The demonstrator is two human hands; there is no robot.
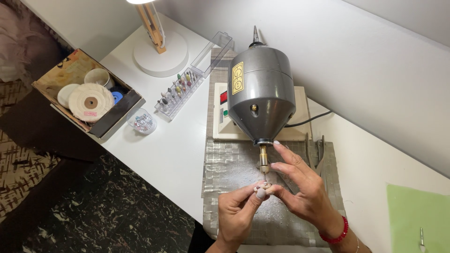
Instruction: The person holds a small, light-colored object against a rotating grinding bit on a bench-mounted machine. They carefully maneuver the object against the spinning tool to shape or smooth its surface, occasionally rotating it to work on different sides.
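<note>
a person's left hand (238,209) and right hand (300,187) meet under the spindle tip (264,167) of a grey bench polishing motor (260,93), both pinching a small pale workpiece (263,188) that sits just below the tip, above the silver woven mat (229,164). the left thumb and forefinger are clamped on the piece from the left; the right thumb and middle finger close on it from the right, while the right forefinger points up beside the spindle. a red bead bracelet (335,234) circles the right wrist.

the mat runs to the near edge of the white table (168,154), where the hands work; bare white tabletop lies to the left of the mat, then the table edge drops to a dark marbled floor (117,211). a white wall (375,61) closes the far side behind the motor.

at the far left corner an open cardboard box (117,115) holds cloth buffing wheels (90,101) and a blue disc. just beside it stands a small clear round tub (142,121) of tiny mixed pieces. a clear plastic case (180,91), lid raised, holds rows of small mounted burrs standing upright. a white lamp base (161,56) stands behind. pliers (315,152) lie on the mat to the right, a green sheet (417,211) farther right.
</note>
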